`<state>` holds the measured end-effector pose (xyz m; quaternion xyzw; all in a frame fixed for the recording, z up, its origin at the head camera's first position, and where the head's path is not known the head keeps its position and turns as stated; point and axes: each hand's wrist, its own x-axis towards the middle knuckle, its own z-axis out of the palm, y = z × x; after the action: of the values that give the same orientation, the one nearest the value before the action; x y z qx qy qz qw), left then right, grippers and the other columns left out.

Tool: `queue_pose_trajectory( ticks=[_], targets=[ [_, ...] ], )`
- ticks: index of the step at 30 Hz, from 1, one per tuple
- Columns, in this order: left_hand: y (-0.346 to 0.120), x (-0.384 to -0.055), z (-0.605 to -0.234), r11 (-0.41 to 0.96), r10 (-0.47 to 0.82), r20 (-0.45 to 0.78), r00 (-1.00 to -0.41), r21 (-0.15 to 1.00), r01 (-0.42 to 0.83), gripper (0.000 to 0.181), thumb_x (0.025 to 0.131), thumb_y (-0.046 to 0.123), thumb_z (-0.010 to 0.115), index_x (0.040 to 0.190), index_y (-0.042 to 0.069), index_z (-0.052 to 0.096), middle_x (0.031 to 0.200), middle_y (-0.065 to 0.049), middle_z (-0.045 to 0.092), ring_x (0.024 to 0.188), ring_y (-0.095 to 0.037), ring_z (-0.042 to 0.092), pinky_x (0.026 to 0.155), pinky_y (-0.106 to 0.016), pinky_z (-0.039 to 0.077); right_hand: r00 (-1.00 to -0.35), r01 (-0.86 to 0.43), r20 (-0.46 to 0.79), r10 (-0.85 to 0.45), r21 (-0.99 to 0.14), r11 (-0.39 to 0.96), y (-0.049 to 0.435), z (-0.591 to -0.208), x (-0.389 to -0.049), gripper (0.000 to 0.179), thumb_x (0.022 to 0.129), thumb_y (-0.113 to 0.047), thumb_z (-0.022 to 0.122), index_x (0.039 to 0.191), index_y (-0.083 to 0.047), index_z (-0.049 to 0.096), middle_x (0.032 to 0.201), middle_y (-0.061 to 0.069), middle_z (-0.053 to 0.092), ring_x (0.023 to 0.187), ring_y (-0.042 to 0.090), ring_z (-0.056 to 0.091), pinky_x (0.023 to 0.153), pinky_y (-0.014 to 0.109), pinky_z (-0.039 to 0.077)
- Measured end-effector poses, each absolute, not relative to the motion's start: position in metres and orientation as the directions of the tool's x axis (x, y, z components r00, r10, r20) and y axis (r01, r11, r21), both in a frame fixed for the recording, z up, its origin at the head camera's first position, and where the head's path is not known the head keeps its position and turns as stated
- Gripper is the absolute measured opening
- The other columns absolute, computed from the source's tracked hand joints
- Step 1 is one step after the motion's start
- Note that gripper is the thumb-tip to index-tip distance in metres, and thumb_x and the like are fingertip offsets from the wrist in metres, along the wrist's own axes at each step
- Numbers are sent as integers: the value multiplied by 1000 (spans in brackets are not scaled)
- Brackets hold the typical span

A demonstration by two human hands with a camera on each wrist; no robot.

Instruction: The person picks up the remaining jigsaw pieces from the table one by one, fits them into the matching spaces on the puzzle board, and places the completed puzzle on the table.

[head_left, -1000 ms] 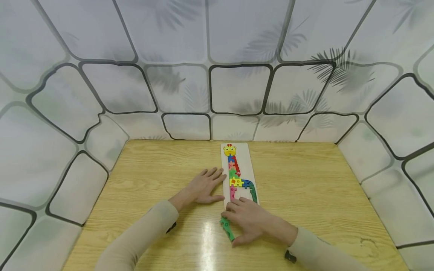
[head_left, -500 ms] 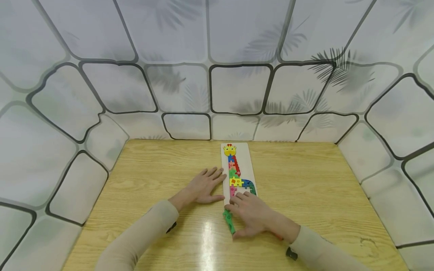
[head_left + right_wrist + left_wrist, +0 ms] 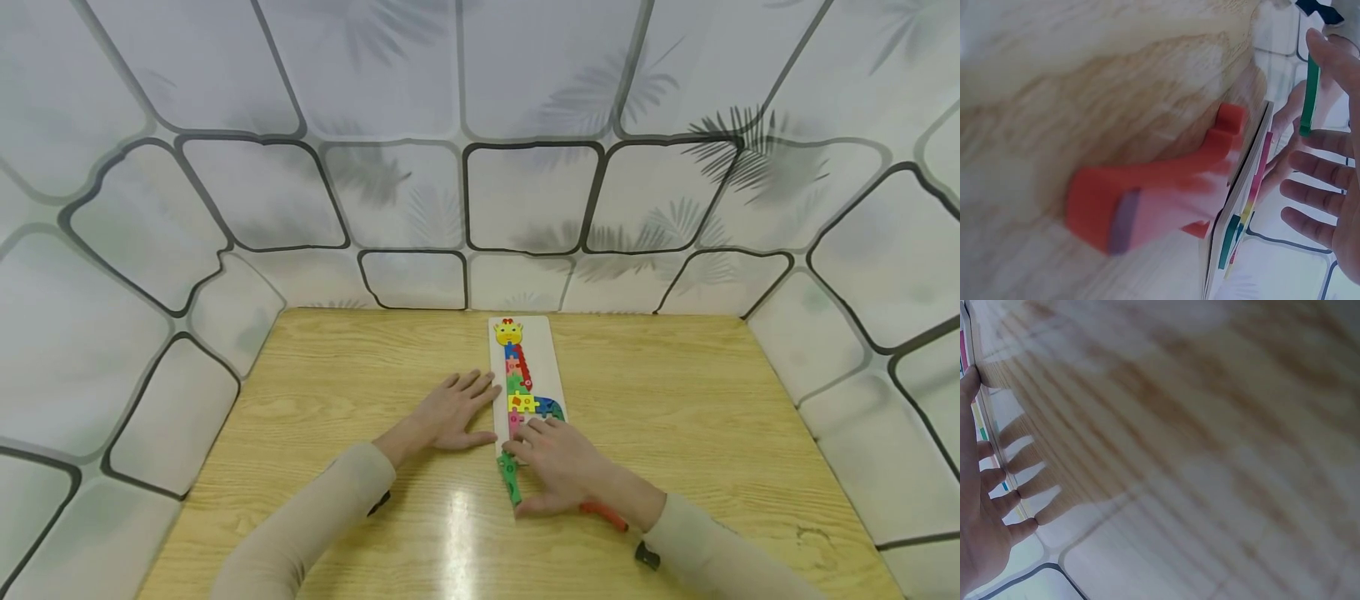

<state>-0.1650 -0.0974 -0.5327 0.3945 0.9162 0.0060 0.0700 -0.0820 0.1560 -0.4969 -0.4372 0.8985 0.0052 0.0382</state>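
Note:
Between thumb and index finger, my right hand (image 3: 566,471) pinches a green puzzle piece (image 3: 509,479), held just off the near end of the puzzle board (image 3: 542,354); the right wrist view shows this green piece (image 3: 1311,97) edge-on, raised off the table. My left hand (image 3: 450,417) lies with spread, straight fingers along the board's left edge, fingertips touching it. On the board is a giraffe of coloured pieces, with a yellow head (image 3: 508,333), a red mane (image 3: 523,367) and a yellow body piece (image 3: 522,404). The right hand covers the board's near right part.
A loose red puzzle piece (image 3: 604,514) lies on the wooden table (image 3: 337,358) under the right wrist; the right wrist view shows this red piece (image 3: 1154,200) up close, beside the board. Patterned walls (image 3: 405,200) enclose the table at the back and both sides.
My right hand has moved away from me with the green piece, bringing it up against the board's near end in view. The red piece has come into sight. My left hand has stayed put.

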Motion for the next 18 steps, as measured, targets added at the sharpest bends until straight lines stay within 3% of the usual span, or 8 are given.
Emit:
queue_pose_trajectory(
  ticks=[12,18],
  targets=[
    [-97,-164,-530,686,726,-120,-677,75,723,87,103,73,40,169,17,28,178,-10,22,163,-37,27,131,-58,30,-647,-761,-57,-760,-10,649,158,-494,-87,89,83,-84,64,143,-18,61,143,5,64,132,30,61,110,52,54],
    [-97,-164,-530,689,724,-122,-679,82,720,87,103,72,41,169,17,28,177,-11,22,163,-36,27,131,-58,30,-660,-751,-21,-751,21,660,159,-498,-91,89,82,-86,63,141,-19,62,140,4,66,127,27,63,106,48,57]
  ],
)
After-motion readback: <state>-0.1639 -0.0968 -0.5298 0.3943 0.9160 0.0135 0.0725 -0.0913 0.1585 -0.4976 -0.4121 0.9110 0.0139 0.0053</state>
